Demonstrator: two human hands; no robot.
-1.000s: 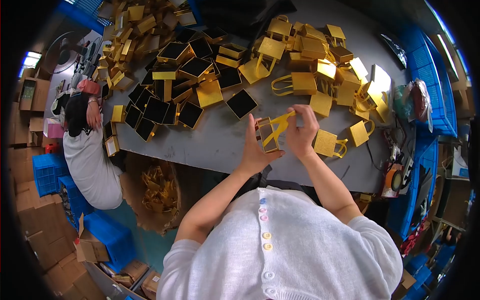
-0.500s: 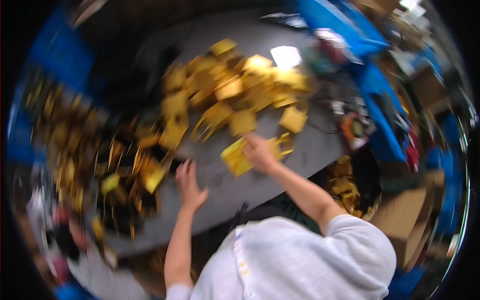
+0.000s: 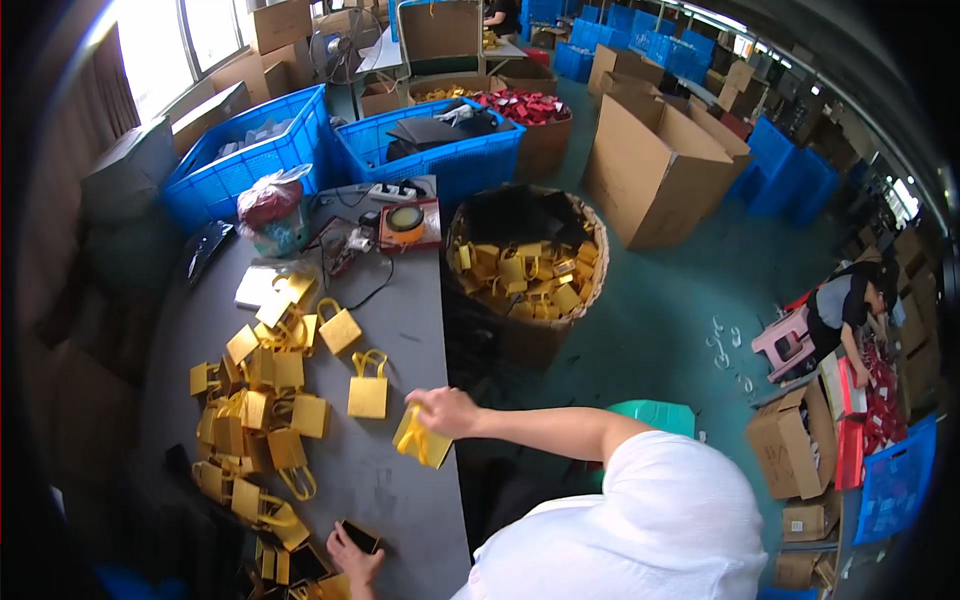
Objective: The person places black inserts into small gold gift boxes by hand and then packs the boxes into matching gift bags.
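My right hand (image 3: 445,412) is closed on a gold box (image 3: 424,446) with a yellow ribbon handle, at the table's right edge. Near the bottom of the view, my left hand (image 3: 352,560) has its fingers on an open gold box with a black inside (image 3: 360,537). A gold box with a ribbon handle (image 3: 367,396) stands apart on the grey table (image 3: 415,350), left of my right hand. More gold boxes (image 3: 256,410) lie heaped along the left. Other black-lined boxes lie beside my left hand, partly cut off by the dark rim.
A round carton (image 3: 597,262) holding gold boxes stands beyond the table's right edge. Blue crates (image 3: 430,160) and an orange tape roll (image 3: 403,224) are at the far end. A large cardboard box (image 3: 650,160) stands on the floor. Another person (image 3: 845,300) works at far right.
The view has swung right, showing the floor and round carton. My right hand has carried the gold box to the table's edge; my left hand has let it go and reached a black-lined box.
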